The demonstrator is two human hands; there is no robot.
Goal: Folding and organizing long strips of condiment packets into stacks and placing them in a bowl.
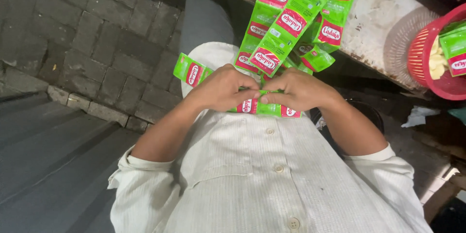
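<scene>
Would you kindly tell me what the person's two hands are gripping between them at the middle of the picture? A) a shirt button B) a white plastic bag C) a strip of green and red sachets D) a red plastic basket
C: the left hand and the right hand both pinch the strip of green and red sachets just above the cream shirt, while the red basket sits apart on the bench.

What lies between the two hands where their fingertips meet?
In the head view, a strip of green and red sachets runs between the left hand and the right hand; both pinch it, with no gap left bare.
</scene>
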